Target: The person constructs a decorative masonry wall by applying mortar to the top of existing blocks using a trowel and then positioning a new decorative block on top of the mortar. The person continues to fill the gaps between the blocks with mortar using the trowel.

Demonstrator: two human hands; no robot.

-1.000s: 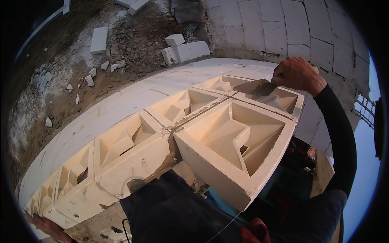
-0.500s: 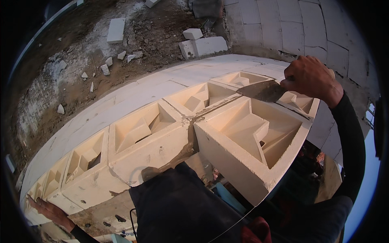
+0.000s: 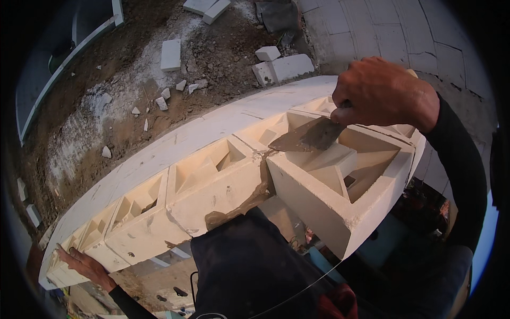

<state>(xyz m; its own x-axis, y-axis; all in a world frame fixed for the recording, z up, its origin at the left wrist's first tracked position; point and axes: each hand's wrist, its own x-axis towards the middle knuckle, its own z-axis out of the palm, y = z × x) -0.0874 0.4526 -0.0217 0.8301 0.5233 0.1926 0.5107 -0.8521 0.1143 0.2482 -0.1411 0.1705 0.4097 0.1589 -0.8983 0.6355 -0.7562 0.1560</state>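
Note:
My right hand (image 3: pixel 387 95) is closed round the handle of a pointed trowel (image 3: pixel 308 135), whose mortar-smeared blade lies over the joint at the far side of the large corner breeze block (image 3: pixel 324 194). That cream block has a hollow face with angled fins inside and juts toward me. Leftward from it runs a row of similar breeze blocks (image 3: pixel 212 204), with grey-brown mortar (image 3: pixel 264 178) in and below the joint between. At the row's left end, my left hand (image 3: pixel 87 267) rests on a block with its fingers stretched out.
Beyond the row lies a pale block surface (image 3: pixel 207 125). Rough ground with white rubble (image 3: pixel 161 103) and loose white blocks (image 3: pixel 170 55) stretches behind it. A pale block wall (image 3: pixel 382 32) stands at the upper right. A thin cord (image 3: pixel 303 291) crosses before my dark clothing.
My right hand has brought the trowel left and nearer, from the far joint toward the mortared corner between blocks. The view has shifted slightly; my left hand stays on the row's end.

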